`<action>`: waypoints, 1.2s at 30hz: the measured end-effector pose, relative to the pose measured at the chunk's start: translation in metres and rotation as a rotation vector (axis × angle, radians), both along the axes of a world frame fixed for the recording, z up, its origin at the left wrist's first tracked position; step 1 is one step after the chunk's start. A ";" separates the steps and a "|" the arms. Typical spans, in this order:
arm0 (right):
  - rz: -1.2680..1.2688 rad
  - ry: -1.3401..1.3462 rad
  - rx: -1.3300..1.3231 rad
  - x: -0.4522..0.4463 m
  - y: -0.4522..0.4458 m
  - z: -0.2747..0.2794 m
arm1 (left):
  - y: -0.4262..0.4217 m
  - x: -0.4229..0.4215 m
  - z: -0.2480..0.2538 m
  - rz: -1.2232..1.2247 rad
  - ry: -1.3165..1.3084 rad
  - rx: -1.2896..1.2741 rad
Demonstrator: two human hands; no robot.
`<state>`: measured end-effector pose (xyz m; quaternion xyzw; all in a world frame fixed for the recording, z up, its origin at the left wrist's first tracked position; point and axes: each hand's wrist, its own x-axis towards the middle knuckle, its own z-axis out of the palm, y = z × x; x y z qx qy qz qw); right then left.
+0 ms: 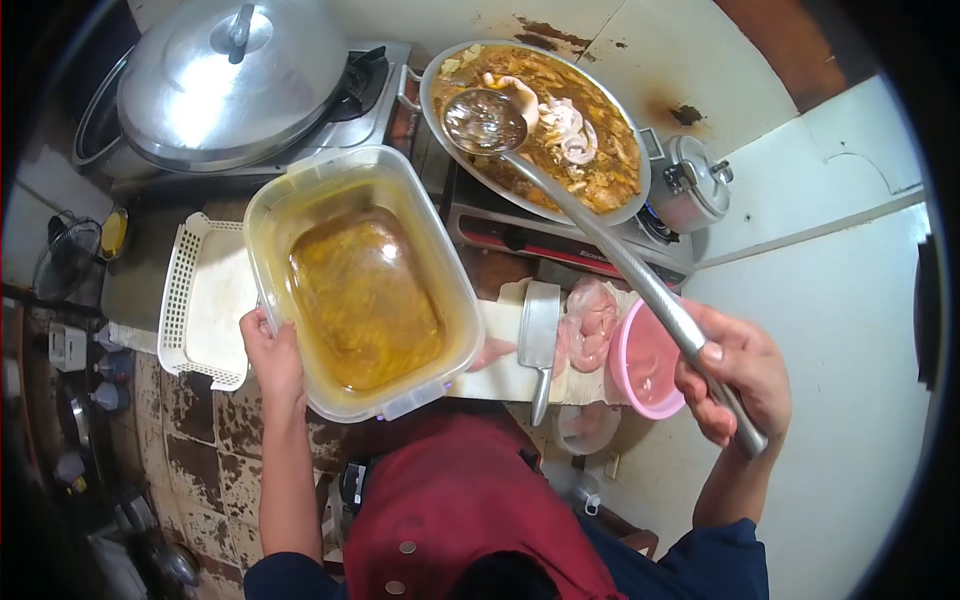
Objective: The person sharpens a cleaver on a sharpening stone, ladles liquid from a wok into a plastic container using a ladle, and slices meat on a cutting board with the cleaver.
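Head view: right hand grips ladle, bowl over left part of wide pan. Left hand grasps tub by its left side, yellow-brown liquid inside. Looks mid-ladling; next move calls for level bowl, steady tub.

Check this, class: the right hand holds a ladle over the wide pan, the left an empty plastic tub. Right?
The plastic tub is not empty: the head view shows yellow-brown liquid in it. The rest stands.
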<state>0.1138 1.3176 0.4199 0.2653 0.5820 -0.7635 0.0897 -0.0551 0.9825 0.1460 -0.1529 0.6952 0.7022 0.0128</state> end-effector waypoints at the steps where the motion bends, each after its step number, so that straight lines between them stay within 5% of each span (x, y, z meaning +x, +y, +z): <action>1: 0.010 -0.007 0.004 0.003 -0.004 0.001 | 0.000 0.000 -0.003 0.008 0.010 0.023; 7: 0.088 -0.163 0.030 0.002 -0.035 0.004 | 0.001 0.000 0.000 0.020 0.011 0.041; 10: 0.348 -0.253 0.363 0.000 -0.045 0.001 | 0.001 0.000 -0.001 0.021 0.013 0.043; 15: 0.829 0.133 1.212 0.013 -0.058 -0.013 | -0.001 0.000 -0.001 0.033 -0.011 0.045; 18: 0.964 0.059 1.424 0.029 -0.068 -0.021 | -0.002 -0.001 -0.002 0.038 -0.018 0.021; 22: 0.833 0.194 1.232 0.046 -0.049 -0.040 | 0.002 0.000 0.005 0.038 -0.035 0.007; 28: -0.046 -0.041 -0.048 0.065 -0.001 -0.026 | 0.003 -0.001 0.002 0.031 -0.006 0.006; 36: -0.073 -0.046 0.257 0.019 0.023 -0.070 | -0.001 0.000 0.001 -0.003 -0.008 0.020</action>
